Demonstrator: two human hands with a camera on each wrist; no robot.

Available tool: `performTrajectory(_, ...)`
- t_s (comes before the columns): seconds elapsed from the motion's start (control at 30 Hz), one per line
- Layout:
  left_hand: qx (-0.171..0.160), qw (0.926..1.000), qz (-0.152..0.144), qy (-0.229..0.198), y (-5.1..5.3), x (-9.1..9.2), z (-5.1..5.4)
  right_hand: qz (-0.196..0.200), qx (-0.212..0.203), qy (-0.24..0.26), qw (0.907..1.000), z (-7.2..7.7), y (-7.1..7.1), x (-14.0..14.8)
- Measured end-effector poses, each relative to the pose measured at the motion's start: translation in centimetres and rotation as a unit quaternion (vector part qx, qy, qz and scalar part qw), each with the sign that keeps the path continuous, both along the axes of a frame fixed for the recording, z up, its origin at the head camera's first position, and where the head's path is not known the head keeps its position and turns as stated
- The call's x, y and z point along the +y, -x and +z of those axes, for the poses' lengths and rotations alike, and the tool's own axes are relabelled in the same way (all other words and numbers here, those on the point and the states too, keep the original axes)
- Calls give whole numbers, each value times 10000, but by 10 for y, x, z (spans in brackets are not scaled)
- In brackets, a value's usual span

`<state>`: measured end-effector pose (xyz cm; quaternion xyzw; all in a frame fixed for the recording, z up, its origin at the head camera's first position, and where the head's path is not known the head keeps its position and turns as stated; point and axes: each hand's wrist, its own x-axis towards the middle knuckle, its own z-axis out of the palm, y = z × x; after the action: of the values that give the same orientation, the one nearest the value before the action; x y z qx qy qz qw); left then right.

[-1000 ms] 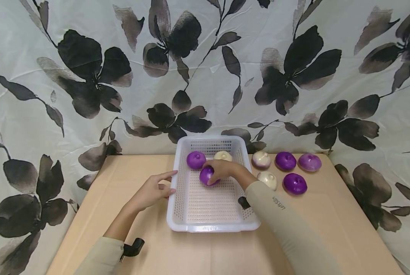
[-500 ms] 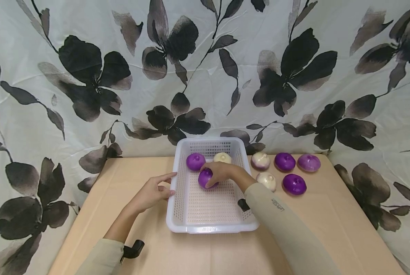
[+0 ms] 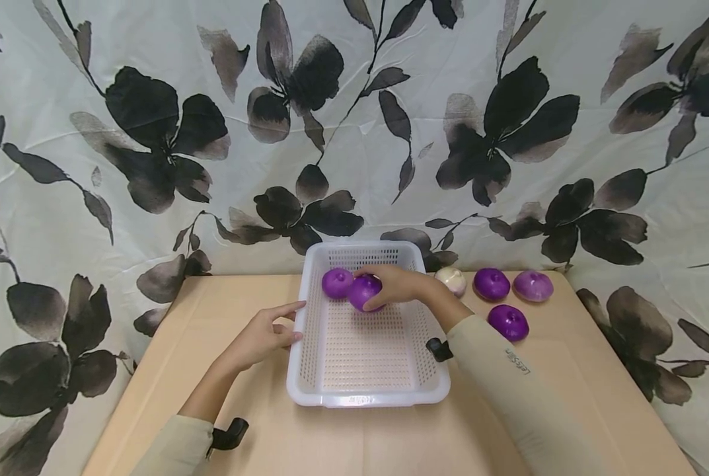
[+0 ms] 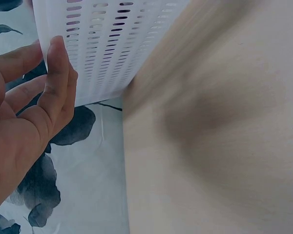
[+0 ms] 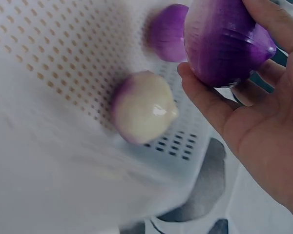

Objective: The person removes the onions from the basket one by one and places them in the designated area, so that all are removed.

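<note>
A white perforated plastic basket (image 3: 369, 399) stands on the table. My right hand (image 3: 398, 284) grips a purple onion (image 3: 364, 293), held above the basket floor in the right wrist view with fingers and thumb round it. To its left, another purple onion (image 3: 337, 283) lies in the basket. A pale onion (image 5: 144, 108) also sits in there, seen in the right wrist view but hidden by my hand in the head view. My left hand (image 3: 265, 338) touches the basket's left side, its fingertips (image 4: 57, 46) against the outer wall near the rim.
Right of the basket on the wooden table (image 3: 259, 423) lie a pale onion (image 3: 452, 280) and three purple onions (image 3: 491, 283), the pale one partly behind my right forearm. A flower-patterned cloth (image 3: 390, 165) hangs behind the table's back edge.
My right hand has raised the purple onion from the basket floor, moving slightly away and to the right. The right forearm now hides a pale onion on the table. The left hand stays at the rim.
</note>
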<state>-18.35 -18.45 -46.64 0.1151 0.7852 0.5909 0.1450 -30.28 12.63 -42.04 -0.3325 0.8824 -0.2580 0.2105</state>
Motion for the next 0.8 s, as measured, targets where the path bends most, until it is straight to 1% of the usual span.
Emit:
performTrajectory(0.1, -4, 10000, -6, 6, -1, 0, 0, -38, 83, 180, 9998, 8, -2, 12)
performTrajectory(0.2, 0, 10000, -37, 7, -1, 0, 0, -208, 147, 399, 9989, 11, -4, 27)
performTrajectory(0.33, 43, 10000, -48, 46, -1, -1, 0, -463, 169, 737, 9961, 12, -7, 48)
performTrajectory(0.5, 89, 9999, -24, 63, -2, -1, 0, -700, 135, 1071, 9917, 11, -16, 74)
performTrajectory(0.67, 125, 9999, -11, 42, -1, 0, -1, -897, 85, 1311, 9873, 12, -23, 105)
performTrajectory(0.8, 145, 9998, -8, 99, 0, 0, -1, -1092, 105, 1402, 9840, 13, -27, 131)
